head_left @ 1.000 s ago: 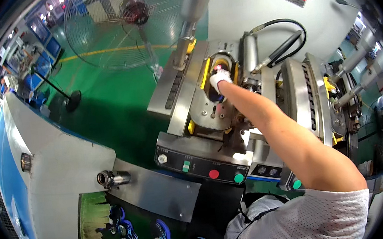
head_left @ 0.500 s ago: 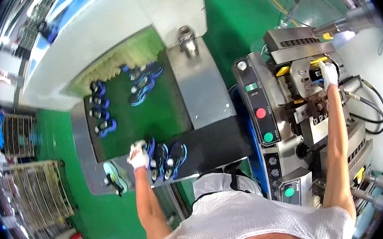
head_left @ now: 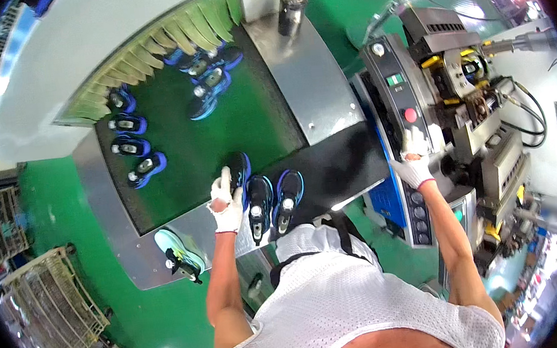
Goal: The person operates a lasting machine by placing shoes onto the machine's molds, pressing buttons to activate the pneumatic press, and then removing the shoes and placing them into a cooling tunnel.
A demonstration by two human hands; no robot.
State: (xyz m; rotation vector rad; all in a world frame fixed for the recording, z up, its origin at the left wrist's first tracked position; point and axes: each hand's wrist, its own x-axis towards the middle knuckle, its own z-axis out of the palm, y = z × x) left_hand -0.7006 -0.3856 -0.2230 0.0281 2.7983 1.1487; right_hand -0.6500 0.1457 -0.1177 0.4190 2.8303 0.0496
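Observation:
My left hand (head_left: 226, 204), in a white glove with worn, bare patches, grips the heel end of a black-and-blue shoe (head_left: 240, 167) at the conveyor's near edge. Two more black-and-blue shoes, a middle one (head_left: 259, 199) and a right one (head_left: 290, 196), stand beside it on the black ledge, each with a pale insert in its opening. My right hand (head_left: 413, 161), also gloved, lies with fingers stretched over the lower part of the control panel (head_left: 396, 85), just below a red button (head_left: 410, 115). Whatever is under that palm is hidden.
On the green conveyor belt (head_left: 190, 162) stand several more dark shoes, under and before a strip curtain (head_left: 146, 52). A mint-green shoe (head_left: 180, 250) sits on the metal corner. A metal flask (head_left: 291, 12) stands at the back. The pressing machine (head_left: 467, 82) is at right, wire racks (head_left: 49, 297) at left.
My right hand has come out of the machine's clamp area, back and left onto the control panel. My left hand stays at the leftmost ledge shoe, which now points onto the belt. The view has shifted.

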